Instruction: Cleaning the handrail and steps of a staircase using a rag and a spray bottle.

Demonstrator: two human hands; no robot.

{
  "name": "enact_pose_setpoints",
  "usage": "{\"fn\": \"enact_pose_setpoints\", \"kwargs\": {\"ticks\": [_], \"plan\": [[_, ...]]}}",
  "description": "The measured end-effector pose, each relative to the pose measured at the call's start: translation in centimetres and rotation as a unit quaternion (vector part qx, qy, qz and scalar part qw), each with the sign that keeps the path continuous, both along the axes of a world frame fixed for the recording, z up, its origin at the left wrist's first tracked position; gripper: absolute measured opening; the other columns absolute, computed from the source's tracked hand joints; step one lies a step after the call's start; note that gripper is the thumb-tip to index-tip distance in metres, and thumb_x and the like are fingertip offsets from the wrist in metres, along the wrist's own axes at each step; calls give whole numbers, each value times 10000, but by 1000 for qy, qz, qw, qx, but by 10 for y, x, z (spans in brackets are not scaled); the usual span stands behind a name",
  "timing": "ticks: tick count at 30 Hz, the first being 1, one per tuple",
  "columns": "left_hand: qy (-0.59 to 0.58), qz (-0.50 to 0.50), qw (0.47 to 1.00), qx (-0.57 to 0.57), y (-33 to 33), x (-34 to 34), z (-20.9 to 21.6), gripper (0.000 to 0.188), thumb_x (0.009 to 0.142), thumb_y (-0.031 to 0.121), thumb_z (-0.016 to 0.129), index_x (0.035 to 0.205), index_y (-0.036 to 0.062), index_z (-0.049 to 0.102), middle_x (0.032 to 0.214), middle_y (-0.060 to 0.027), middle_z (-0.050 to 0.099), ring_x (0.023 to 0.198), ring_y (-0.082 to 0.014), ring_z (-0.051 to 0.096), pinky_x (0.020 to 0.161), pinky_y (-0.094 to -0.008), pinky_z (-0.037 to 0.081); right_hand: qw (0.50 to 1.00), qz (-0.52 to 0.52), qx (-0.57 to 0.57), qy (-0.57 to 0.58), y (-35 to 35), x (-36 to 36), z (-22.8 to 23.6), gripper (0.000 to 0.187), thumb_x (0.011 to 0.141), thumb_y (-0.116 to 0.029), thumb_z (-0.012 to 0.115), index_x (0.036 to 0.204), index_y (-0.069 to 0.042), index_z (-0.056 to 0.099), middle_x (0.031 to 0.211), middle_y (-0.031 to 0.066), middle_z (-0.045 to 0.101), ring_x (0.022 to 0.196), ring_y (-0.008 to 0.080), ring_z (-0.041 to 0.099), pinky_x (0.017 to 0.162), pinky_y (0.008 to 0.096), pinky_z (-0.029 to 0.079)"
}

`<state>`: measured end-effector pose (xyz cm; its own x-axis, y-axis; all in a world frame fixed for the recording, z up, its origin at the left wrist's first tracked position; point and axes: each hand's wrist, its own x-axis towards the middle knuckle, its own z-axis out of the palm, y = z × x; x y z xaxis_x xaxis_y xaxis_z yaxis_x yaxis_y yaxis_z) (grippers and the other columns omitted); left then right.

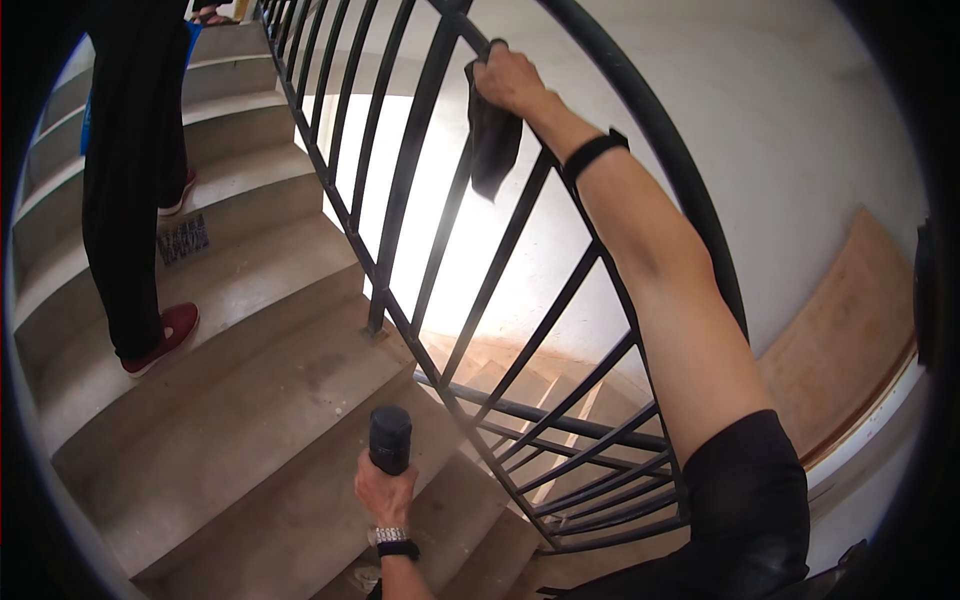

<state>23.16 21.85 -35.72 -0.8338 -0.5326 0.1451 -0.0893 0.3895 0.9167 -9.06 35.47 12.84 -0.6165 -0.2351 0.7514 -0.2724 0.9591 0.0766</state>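
Observation:
My left hand (386, 496) is low in the middle, above the steps, its fingers wrapped round a short black cylinder (390, 440). Whether that is a folded umbrella or a bottle I cannot make out. Farther off, my right hand (508, 80) is closed on a dark cloth (493, 145) at a bar of the black metal railing (410, 150). The cloth hangs down from the fingers in front of the uprights. Part of it is hidden inside the grip.
Concrete stairs (300, 400) curve upward on the left. A person in black trousers (122, 200) and red shoes stands on them, with another foot (212, 17) higher up. Beyond the railing, lower steps (500, 385) lead down beside a white wall (800, 170).

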Motion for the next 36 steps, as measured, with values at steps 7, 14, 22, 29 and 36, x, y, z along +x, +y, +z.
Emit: {"fn": "enact_pose_setpoints", "kwargs": {"ticks": [7,14,22,29,36], "plan": [[-1,-14,999,52,-4,-13,-5,525,631,159,762,1115,19,613,921,-199,698,849,-386,691,785,-446,531,981,-16,191,11,-38,-61,55,269,825,-202,607,907,16,740,1042,284,689,1057,409,665,882,449,564],[-13,-28,996,83,56,12,-20,553,659,183,755,1178,48,620,986,-187,713,903,-384,693,817,-447,531,822,-117,557,-8,26,22,-9,257,915,-174,555,924,-66,788,1015,116,750,947,307,718,817,376,587],[-40,-51,998,25,91,52,-27,611,640,247,799,1192,62,615,980,-181,715,909,-391,690,814,-462,526,997,-56,32,45,149,200,-149,312,917,-293,620,878,3,707,855,223,685,900,422,619,796,548,499],[-67,-80,994,-13,123,75,-39,540,627,232,792,1110,60,623,921,-178,704,846,-396,684,781,-459,528,995,36,-29,85,250,311,-244,136,798,-53,657,916,15,651,928,198,615,947,408,543,846,502,452],[-86,-53,994,30,105,73,-34,540,625,273,835,1080,79,619,912,-132,707,832,-338,696,765,-445,535,989,-76,-107,-62,314,434,-337,346,814,7,596,1151,-24,671,1261,207,619,1218,398,544,1074,449,407]]}}
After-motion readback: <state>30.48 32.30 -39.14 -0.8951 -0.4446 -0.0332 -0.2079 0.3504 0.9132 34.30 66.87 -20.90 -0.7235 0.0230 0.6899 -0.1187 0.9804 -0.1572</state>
